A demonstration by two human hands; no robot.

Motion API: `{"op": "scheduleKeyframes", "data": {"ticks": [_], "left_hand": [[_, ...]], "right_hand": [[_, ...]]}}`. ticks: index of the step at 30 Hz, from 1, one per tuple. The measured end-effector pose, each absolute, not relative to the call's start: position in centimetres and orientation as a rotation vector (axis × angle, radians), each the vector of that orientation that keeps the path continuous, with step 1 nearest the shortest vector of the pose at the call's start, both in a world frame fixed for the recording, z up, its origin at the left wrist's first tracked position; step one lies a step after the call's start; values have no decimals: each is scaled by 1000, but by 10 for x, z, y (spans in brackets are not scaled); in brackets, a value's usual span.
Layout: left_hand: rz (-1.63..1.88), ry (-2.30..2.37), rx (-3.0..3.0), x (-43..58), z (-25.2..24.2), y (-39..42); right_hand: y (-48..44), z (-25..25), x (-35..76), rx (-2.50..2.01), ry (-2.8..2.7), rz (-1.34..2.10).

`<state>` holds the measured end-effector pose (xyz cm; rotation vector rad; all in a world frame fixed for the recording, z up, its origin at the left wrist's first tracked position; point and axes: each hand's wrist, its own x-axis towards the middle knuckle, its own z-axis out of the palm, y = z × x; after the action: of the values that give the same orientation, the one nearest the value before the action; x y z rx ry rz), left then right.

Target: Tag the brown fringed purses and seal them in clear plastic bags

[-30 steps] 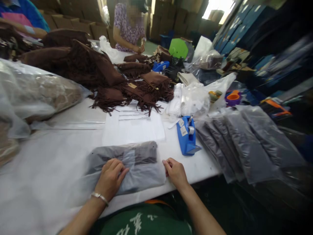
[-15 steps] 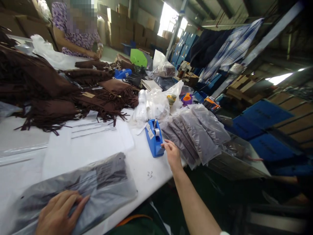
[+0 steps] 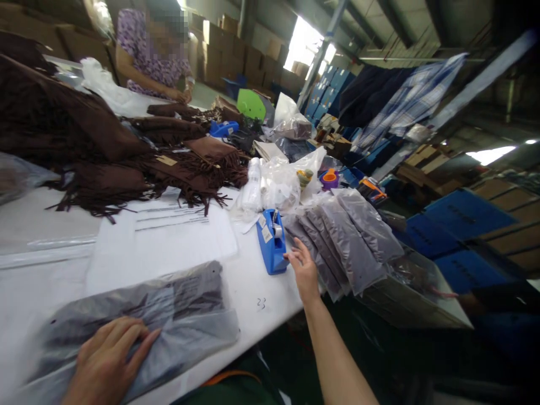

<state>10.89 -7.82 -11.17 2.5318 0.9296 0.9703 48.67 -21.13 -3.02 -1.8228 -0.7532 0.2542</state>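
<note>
My left hand [image 3: 107,360] lies flat, fingers together, on a clear plastic bag with a folded dark garment inside [image 3: 169,315], at the near edge of the white table [image 3: 46,281]. My right hand [image 3: 304,269] is stretched out to the right, fingers spread, holding nothing. It hovers just right of a blue tape dispenser [image 3: 271,242] and at the near end of a fanned stack of packed grey bags [image 3: 346,242].
Brown fringed garments [image 3: 126,163] are heaped at the back left. White sheets [image 3: 169,236] lie mid-table. A bag of white rolls [image 3: 274,185] stands behind the dispenser. A person in a purple floral top [image 3: 147,62] works at the far end. Blue crates [image 3: 459,214] are on the right.
My right hand left the bagged garment and reached right to the tape dispenser. My view swung right. My left hand stayed on the bag.
</note>
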Motion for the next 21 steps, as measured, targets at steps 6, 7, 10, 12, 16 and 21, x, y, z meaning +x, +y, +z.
{"op": "scheduleKeyframes", "data": {"ticks": [6,7,10,12,16,21], "left_hand": [[756,1075,2617,108,-92,-92],[735,1108,2607,107,-91,-94],[712,1148,2553,106,-89,-98],[709,1112,2523,106,-88,-99],[721,1090,2490,104,-90,-97],[693,1118,2532,105,-95,-99]], "right_hand": [[-241,-64,476,-1935,-554,150],[-242,-66,480,-2002,-572,130],[-243,-54,482,-2111,-637,89],[-238,-32,463,-2027,-806,196],[-197,11,379,-1696,-1620,824],[-127,5,302,-1668,-2635,713]]}}
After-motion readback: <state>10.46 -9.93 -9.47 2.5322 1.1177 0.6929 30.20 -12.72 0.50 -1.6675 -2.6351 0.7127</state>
